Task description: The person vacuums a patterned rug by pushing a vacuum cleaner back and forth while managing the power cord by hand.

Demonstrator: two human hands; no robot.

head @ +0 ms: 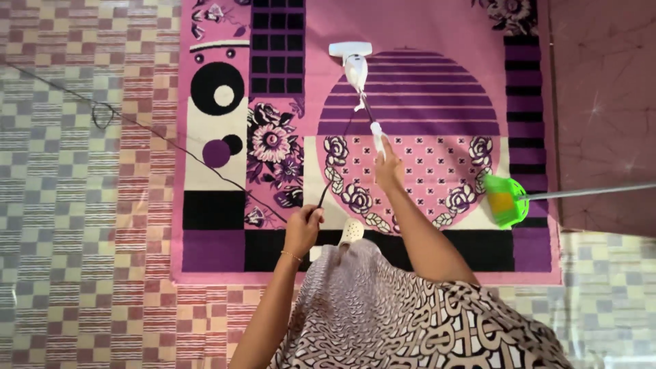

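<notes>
Right now the right hand (388,169) is closed round the white handle (377,137) of a white stick vacuum (354,67), w/ the index finger stretched up along the handle and the other fingers wrapped under it. Handle sticks out past the fingertips toward the top of the view; the vacuum's body and flat head sit further out, well apart from the hand, resting on the purple-striped half circle of the rug (417,27).

Left hand (302,231) is curled shut on the black power cord (326,191), gripping it just below where it runs up toward the vacuum. Cord comes out the top of the fist, and another stretch trails off left across the rug onto the checked floor (68,205).

Near the left hand, just beside the wrist, a white perforated slipper (352,231) pokes out at the rug's black band. Over at the rug's right edge lies a green dustpan (506,199) w/ a long pale pole, well apart from both hands.
</notes>
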